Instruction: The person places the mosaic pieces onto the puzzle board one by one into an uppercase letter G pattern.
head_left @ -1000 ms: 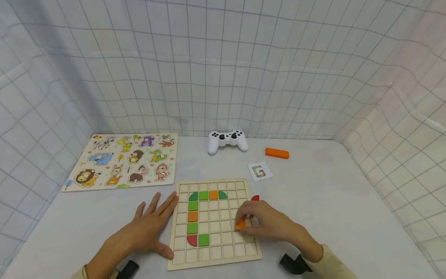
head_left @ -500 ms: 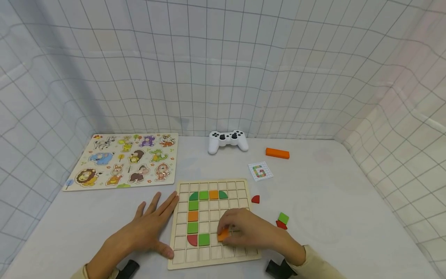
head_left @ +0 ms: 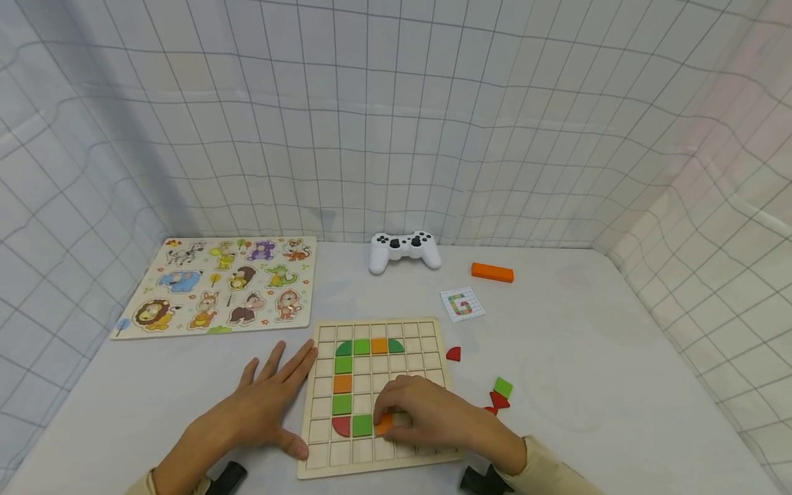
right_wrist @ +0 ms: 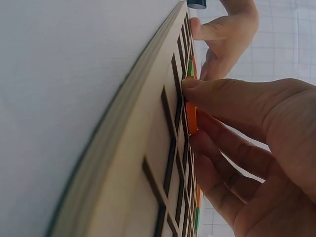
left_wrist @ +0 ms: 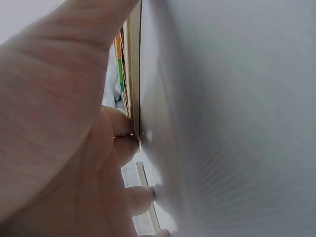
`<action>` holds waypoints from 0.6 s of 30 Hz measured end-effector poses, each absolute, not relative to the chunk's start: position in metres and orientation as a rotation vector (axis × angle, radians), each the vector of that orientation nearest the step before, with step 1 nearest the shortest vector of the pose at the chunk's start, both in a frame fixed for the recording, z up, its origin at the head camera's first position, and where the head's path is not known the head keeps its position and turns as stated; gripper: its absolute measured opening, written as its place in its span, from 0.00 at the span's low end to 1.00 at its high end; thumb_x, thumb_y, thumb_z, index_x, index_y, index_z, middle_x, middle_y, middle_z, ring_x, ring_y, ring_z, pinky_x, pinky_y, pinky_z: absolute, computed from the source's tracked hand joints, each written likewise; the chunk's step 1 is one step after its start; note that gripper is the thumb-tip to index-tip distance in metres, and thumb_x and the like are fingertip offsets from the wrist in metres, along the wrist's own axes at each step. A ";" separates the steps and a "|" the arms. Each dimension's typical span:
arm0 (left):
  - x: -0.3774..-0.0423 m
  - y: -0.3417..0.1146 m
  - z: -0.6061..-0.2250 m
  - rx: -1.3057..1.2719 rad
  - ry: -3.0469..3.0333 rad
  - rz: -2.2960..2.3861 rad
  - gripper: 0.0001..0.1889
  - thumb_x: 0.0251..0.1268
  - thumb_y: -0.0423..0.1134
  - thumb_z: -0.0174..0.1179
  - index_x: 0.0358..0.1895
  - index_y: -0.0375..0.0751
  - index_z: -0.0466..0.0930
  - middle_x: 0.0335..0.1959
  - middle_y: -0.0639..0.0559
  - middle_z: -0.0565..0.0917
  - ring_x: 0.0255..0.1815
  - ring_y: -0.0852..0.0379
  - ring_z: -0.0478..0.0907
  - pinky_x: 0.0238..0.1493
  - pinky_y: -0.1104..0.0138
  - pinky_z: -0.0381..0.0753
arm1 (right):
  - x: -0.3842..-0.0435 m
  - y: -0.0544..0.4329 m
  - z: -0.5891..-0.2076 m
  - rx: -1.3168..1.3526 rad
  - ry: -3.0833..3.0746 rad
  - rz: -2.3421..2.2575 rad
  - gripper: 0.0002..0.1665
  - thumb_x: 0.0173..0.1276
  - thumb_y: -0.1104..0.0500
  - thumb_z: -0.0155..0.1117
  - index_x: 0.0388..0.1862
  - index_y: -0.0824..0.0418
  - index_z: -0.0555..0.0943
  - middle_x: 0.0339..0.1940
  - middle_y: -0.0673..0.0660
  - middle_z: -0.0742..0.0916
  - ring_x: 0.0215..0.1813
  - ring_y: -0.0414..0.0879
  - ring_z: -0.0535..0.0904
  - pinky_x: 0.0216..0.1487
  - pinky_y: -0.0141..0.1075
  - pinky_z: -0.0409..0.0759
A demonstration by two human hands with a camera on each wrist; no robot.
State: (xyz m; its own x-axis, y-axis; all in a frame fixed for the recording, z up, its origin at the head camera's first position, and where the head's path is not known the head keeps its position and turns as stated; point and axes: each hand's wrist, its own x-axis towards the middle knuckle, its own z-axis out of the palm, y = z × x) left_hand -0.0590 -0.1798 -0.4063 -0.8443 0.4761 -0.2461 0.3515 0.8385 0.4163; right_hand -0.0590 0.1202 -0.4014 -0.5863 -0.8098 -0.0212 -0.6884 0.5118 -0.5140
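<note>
My right hand [head_left: 427, 416] pinches an orange square tile [head_left: 383, 424] between thumb and fingers, low over the wooden grid board [head_left: 340, 452]. In the right wrist view the orange tile [right_wrist: 191, 118] sits at the grid surface, its thumb-side end partly covered. Directly left of it lies a green square tile [head_left: 361, 425], then a red quarter-round tile [head_left: 341, 426]. Green and orange tiles run up the left column and across the top, with dark green quarter-rounds at both top ends. My left hand [head_left: 256, 412] is spread, fingertips and thumb at the board's left edge.
Right of the board lie a red quarter-round [head_left: 454, 354], a green square [head_left: 503, 387] and red pieces [head_left: 500, 400]. Behind are a pattern card [head_left: 462, 304], an orange bar [head_left: 492, 272] and a white game controller [head_left: 405, 252]. An animal puzzle board [head_left: 213, 327] stands back left.
My right hand has carried the orange tile left and toward me across the board, to beside the green tile in the lower row. Loose pieces on the right are uncovered. My left hand stays put.
</note>
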 end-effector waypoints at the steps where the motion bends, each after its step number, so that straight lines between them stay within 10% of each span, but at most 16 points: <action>1: -0.059 -0.180 -0.406 0.625 2.677 0.516 0.78 0.21 0.76 0.70 0.82 0.44 0.42 0.84 0.45 0.43 0.80 0.26 0.34 0.67 0.24 0.36 | -0.059 0.120 -0.401 -1.267 2.498 -0.673 0.05 0.68 0.54 0.70 0.42 0.47 0.86 0.42 0.36 0.85 0.50 0.31 0.78 0.62 0.30 0.75; 18: -0.060 -0.181 -0.408 0.632 2.669 0.535 0.78 0.22 0.76 0.71 0.82 0.44 0.41 0.84 0.46 0.41 0.80 0.26 0.33 0.67 0.24 0.36 | -0.061 0.120 -0.404 -1.306 2.505 -0.681 0.04 0.69 0.54 0.69 0.41 0.48 0.87 0.41 0.38 0.84 0.46 0.31 0.76 0.55 0.24 0.75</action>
